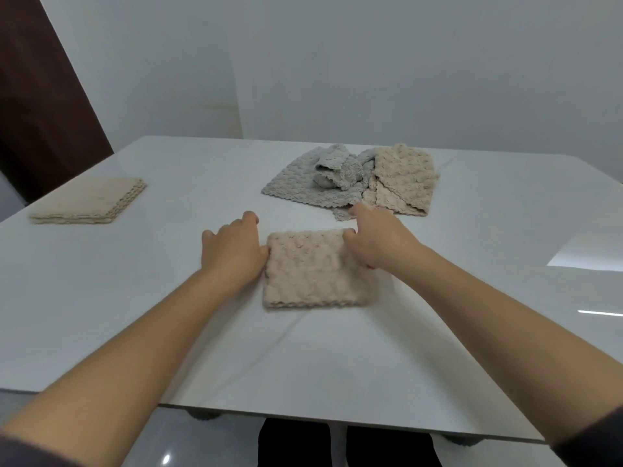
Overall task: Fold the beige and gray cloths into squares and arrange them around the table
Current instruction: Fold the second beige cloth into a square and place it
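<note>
Just in front of the unfolded cloth pile (350,178), the folded beige cloth (313,271) lies on the counter (168,298), left hand (232,251) pinching its left edge, right hand (377,239) gripping its right edge; align edges squarely and press flat before releasing.

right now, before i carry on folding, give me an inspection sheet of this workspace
surface: white glossy table
job's things: near beige square folded, between the hands; second beige square folded, far left; unfolded gray cloth and beige cloth heaped together at the far side
clutter: nothing seen
grippers: left hand curled against the near square's left edge, grip unclear; right hand pinches its far right corner
cables: nothing seen
surroundings: pale wall; dark brown panel at left
</note>
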